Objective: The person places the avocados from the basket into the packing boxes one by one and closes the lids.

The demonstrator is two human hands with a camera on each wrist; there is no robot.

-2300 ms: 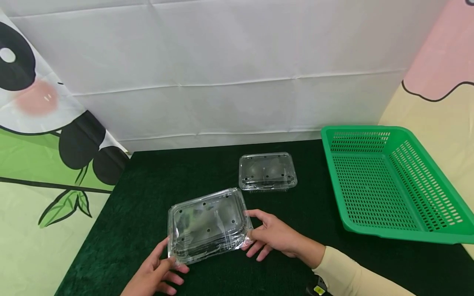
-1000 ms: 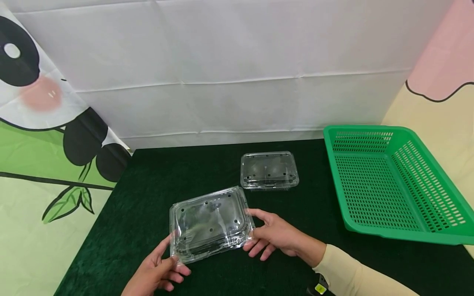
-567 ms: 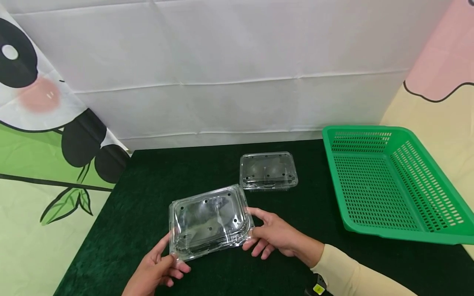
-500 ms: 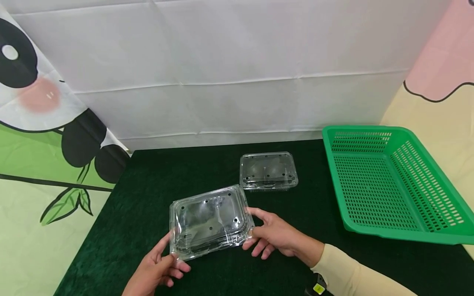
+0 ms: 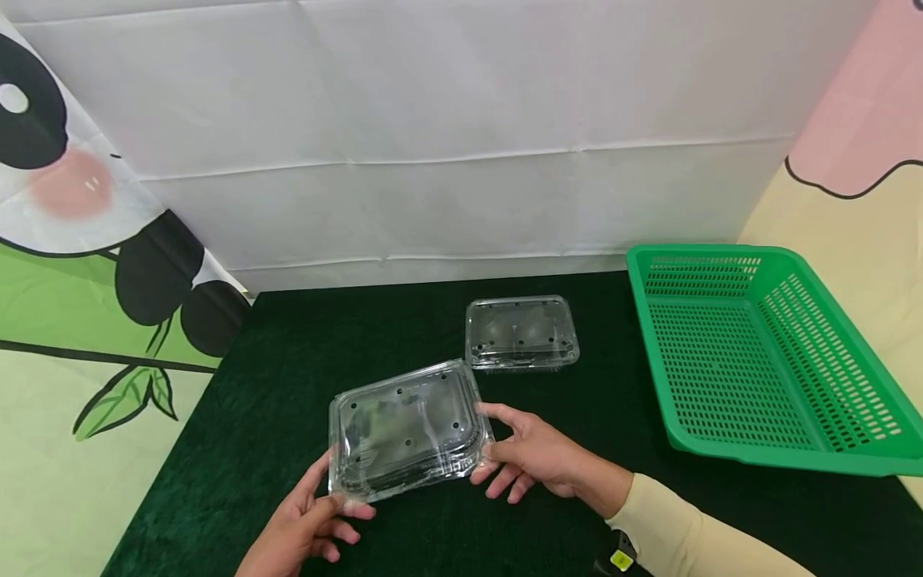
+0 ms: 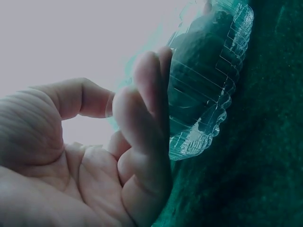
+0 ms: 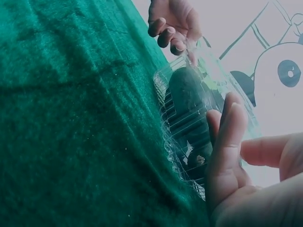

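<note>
Between my two hands is a clear plastic clamshell container with small round holes in its lid, tilted in the head view. My left hand pinches its near left corner, thumb on the rim. On the opposite side my right hand grips the near right corner between thumb and fingers. In the left wrist view the ridged wall of the clamshell shows past the fingers, over the green cloth. A second, similar clear clamshell lies behind on the cloth, its lid down.
A green plastic basket with slotted walls stands at the right. Dark green velvety cloth covers the table. White fabric hangs along the back, with printed cartoon fabric at both sides.
Both hands keep their hold on the front clamshell. Its near edge has risen slightly in the head view; the rear clamshell and the basket have stayed put.
</note>
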